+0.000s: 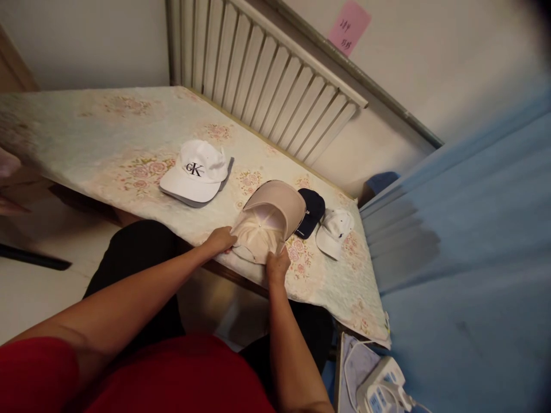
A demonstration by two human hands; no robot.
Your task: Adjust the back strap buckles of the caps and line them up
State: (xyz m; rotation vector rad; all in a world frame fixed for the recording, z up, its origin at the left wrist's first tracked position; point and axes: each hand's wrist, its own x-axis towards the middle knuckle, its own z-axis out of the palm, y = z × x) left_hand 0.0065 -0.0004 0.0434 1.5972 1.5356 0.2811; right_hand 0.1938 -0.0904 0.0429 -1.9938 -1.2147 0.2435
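My arms reach forward, left hand and right hand both closed, gripping opposite sides of the beige cap, just left of the dark cap.

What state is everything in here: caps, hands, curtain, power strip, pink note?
Cream cap: held, inside showing
Left hand: gripping its rim
Right hand: gripping its rim, other side
White CK cap: lying crown up
Navy cap: lying down, partly hidden
Small-logo white cap: lying crown up
Blue curtain: hanging
Power strip: power state unclear
Pink note: stuck up, written on
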